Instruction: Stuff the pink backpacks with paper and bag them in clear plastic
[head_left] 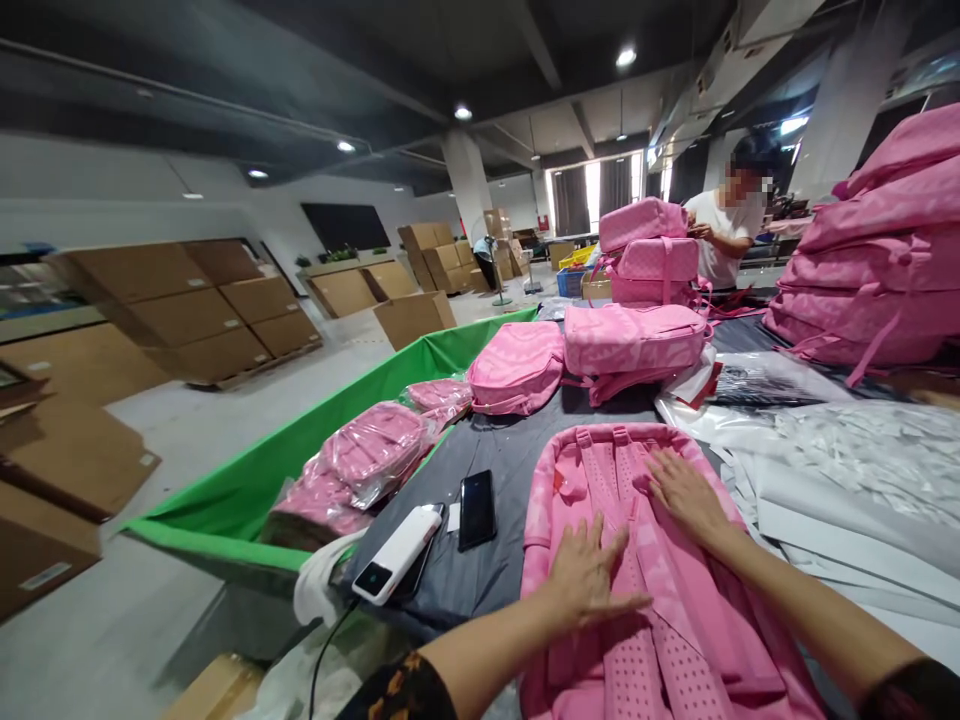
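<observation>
A pink backpack [720, 620] lies on the dark table cover in front of me, its dotted shoulder straps facing up. My left hand [592, 578] rests on the straps with its fingers spread. Higher up on the right side of the backpack, my right hand [684, 490] lies flat, fingers stretched out. Neither hand grips anything. Left of the backpack are a black phone [477, 510] and a white power bank [399, 553]. Just beyond it sit more pink backpacks, one [517, 365] on its back and another [636, 338] beside it.
A green-lined bin [247, 470] on the left holds backpacks in clear plastic [379, 450]. White paper sheets [855, 540] and plastic bags [885, 450] cover the right side. A tall backpack stack [885, 260] rises behind them. Across the table stands a co-worker [724, 225]. Cartons [195, 310] line the floor.
</observation>
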